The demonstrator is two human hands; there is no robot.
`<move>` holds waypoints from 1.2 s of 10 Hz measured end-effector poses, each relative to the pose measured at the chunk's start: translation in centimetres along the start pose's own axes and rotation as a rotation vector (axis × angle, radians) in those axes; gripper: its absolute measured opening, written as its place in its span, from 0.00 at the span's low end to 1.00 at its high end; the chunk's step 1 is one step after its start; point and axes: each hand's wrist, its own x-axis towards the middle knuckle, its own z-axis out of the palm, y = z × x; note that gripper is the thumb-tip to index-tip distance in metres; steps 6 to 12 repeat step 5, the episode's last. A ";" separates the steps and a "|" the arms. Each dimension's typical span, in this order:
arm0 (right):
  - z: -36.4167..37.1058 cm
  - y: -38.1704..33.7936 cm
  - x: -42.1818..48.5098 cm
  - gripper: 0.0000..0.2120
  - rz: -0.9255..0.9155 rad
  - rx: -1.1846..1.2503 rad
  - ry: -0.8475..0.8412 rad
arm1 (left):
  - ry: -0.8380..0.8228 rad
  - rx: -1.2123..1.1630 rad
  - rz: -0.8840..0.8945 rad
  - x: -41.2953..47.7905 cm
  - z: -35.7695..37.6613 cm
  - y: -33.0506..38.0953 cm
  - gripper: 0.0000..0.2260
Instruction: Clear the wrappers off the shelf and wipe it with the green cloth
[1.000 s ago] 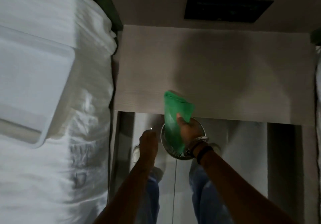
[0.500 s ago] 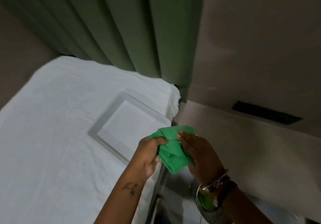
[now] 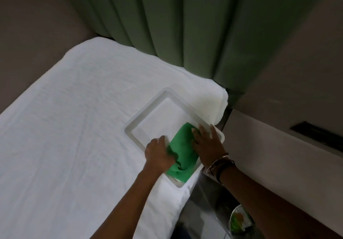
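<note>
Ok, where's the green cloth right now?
In the head view the green cloth lies in the near right corner of the white tray on the bed, between the left hand and right hand.

Single head cam, wide-angle, no second view to overlap with. Looks forward and steeply down from above. Both forearms enter from bottom edge, so hands sit close, lower centre of frame. White bed [image 3: 74, 127] fills left and centre, green curtain [image 3: 185, 25] across top, shelf [image 3: 269, 155] at right edge. Edges bend a bit, lens distortion.
</note>
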 end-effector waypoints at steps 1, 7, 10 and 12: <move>-2.2 2.5 -1.2 0.18 0.112 0.057 -0.149 | 0.190 0.369 0.415 -1.8 0.2 3.0 0.24; -15.2 9.5 -6.7 0.23 0.207 0.130 0.017 | -0.284 0.905 0.396 -6.1 -6.1 7.7 0.23; -15.2 9.5 -6.7 0.23 0.207 0.130 0.017 | -0.284 0.905 0.396 -6.1 -6.1 7.7 0.23; -15.2 9.5 -6.7 0.23 0.207 0.130 0.017 | -0.284 0.905 0.396 -6.1 -6.1 7.7 0.23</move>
